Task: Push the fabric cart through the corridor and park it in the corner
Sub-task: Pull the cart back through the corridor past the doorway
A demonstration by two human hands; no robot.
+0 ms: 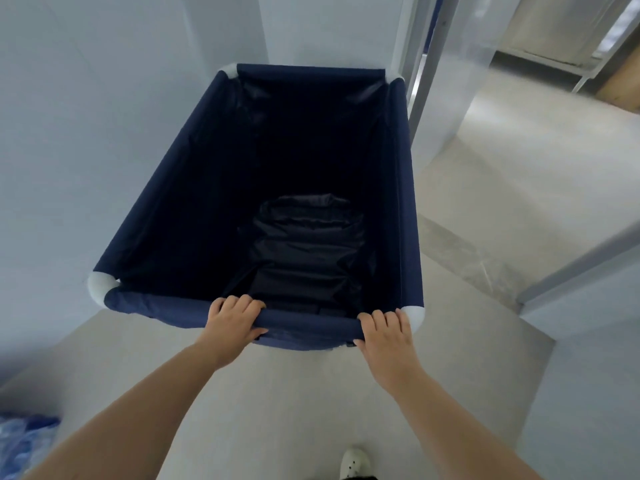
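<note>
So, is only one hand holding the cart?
No, both hands, left and right, grip the near rim of the cart.

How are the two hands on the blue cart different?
The left hand holds the near bar of the cart close to its middle, while the right hand holds it at the end, right beside a white corner piece. The left hand's thumb lies along the front of the bar; the right hand's thumb tucks under it. Both are bare, and both curl their fingers over the same bar.

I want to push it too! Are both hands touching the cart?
Touching. The head view shows the left hand and right hand with fingers curled over the cart's near rim.
</note>
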